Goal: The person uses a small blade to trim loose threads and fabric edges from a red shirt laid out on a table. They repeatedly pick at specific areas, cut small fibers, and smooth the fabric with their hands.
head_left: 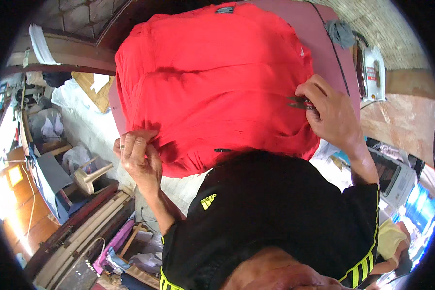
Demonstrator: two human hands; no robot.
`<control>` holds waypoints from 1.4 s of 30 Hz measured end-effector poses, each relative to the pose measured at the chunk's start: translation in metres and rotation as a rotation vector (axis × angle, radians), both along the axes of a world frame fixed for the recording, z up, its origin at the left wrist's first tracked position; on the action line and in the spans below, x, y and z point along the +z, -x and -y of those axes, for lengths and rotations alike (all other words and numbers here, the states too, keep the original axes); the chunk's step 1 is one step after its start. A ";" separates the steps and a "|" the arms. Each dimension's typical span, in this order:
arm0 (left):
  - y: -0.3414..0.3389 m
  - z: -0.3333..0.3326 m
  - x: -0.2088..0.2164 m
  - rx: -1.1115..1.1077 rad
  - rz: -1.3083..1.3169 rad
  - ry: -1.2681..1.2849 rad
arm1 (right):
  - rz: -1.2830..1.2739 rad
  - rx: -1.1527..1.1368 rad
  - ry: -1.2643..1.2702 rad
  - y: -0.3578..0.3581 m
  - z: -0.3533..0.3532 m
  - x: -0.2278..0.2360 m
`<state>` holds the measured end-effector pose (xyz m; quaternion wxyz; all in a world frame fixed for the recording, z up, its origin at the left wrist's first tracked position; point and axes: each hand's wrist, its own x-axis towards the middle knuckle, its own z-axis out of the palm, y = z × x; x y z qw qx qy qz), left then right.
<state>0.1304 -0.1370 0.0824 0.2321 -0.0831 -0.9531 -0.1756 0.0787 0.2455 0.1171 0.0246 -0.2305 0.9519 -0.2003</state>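
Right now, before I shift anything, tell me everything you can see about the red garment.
The red garment looks like soft woven or knit fabric, spread wide and lightly wrinkled over a mauve work surface. A dark label shows at its far edge, a small dark tag near its near edge, and a small white mark toward the upper right. Left fingers meet its lower-left edge; right fingers hold a dark-bladed tool over its right side.

A cluttered garment workshop, by the look of it.
I've a red garment [227, 111] spread over a pink-covered table [307, 29], small snips [298, 102] in my right hand [336, 113], planks [82, 237] and plastic bags [76, 157] crowding my left.
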 end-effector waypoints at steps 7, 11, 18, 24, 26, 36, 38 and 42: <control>-0.002 0.018 0.005 -0.141 0.173 -0.012 | 0.051 0.011 0.296 -0.026 -0.007 0.010; 0.032 0.001 0.018 -0.390 0.565 0.104 | -0.135 -0.006 0.438 -0.047 -0.005 -0.044; 0.093 -0.052 0.053 -0.679 0.370 0.151 | -0.384 -0.141 0.757 -0.038 0.022 -0.083; 0.120 -0.118 0.049 -1.090 0.417 0.214 | -0.559 -0.154 0.844 -0.044 0.029 -0.116; 0.121 -0.135 0.056 -1.218 0.437 0.171 | -0.566 -0.159 0.857 -0.044 0.031 -0.119; 0.077 -0.213 0.187 -2.074 0.577 0.524 | -0.528 -0.149 0.887 -0.043 0.022 -0.122; 0.078 -0.220 0.180 -1.634 1.424 0.222 | -0.551 -0.138 0.867 -0.042 0.023 -0.123; 0.078 -0.221 0.163 -1.924 0.939 0.276 | -0.579 -0.141 0.856 -0.041 0.027 -0.123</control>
